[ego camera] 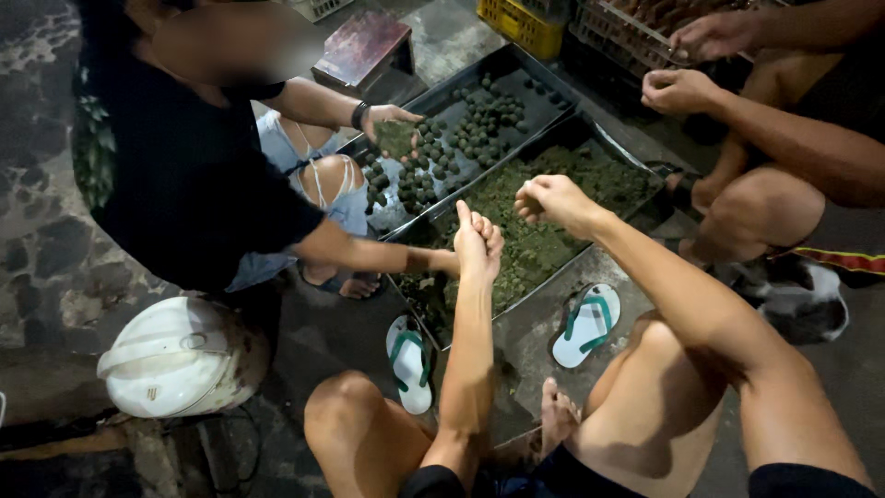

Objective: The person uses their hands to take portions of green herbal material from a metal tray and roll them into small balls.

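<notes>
Left hand (478,242) is raised over the near tray (645,171), fingers pressed together, thumb up; can't tell if it pinches anything. Right hand (551,201), just right of it, is curled shut, apparently on a bit of the green mash (539,244), contents not visible. Mash fills the tray directly beneath both hands. Beyond, touching it along one long edge, a second dark tray (516,65) carries green balls (475,120) in loose clusters. Opposite person's hand (395,129) w/ black wristband holds a green lump left of the hands. Third person's hands (678,90) far right, near a yellow crate (521,26). White lidded pot (175,355) lower left. Two white-green sandals (588,323) sit on bare concrete nearer the wearer than the tray; open floor there btw knees.
</notes>
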